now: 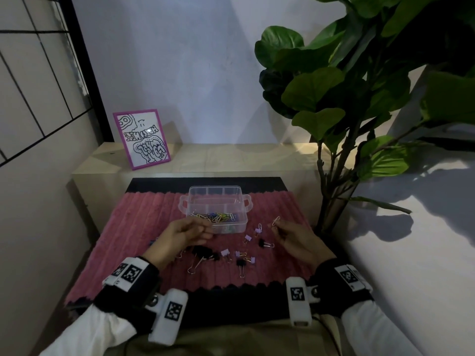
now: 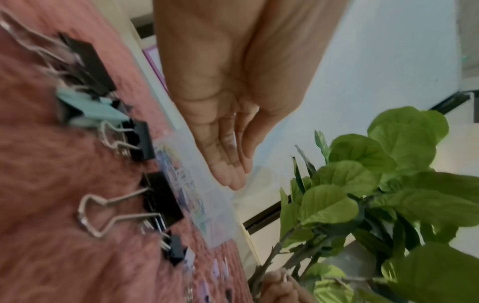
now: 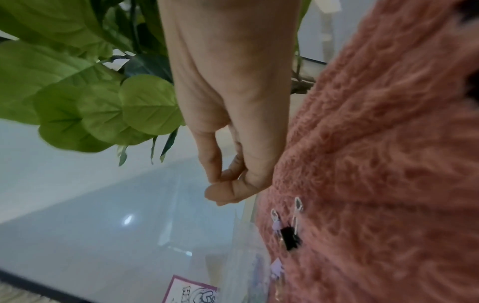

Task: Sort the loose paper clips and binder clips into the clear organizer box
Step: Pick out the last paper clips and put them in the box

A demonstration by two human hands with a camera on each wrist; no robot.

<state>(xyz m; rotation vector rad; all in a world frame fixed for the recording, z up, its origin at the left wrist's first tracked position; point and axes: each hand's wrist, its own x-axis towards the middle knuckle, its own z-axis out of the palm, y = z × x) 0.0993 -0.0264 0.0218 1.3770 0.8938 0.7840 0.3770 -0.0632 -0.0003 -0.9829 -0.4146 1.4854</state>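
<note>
The clear organizer box [image 1: 203, 201] stands at the back of the pink fuzzy mat [image 1: 123, 242]; several coloured paper clips [image 1: 218, 217] lie in its front compartment. My left hand [image 1: 207, 231] hovers at the box's front left with straight fingers [image 2: 228, 164] close together, holding nothing that I can see. My right hand [image 1: 276, 227] is lifted to the right of the box and pinches a pale paper clip [image 1: 276, 220] between thumb and forefinger [image 3: 210, 164]. Black binder clips [image 1: 203, 253] and small lilac binder clips [image 1: 225, 252] are scattered on the mat between my hands.
A big-leaved plant [image 1: 347, 98] rises close on the right, its stem beside the mat's right edge. A purple-framed drawing [image 1: 142, 138] leans on the pale ledge [image 1: 231, 155] behind the mat. A teal binder clip [image 2: 98, 108] lies among the black ones under my left wrist.
</note>
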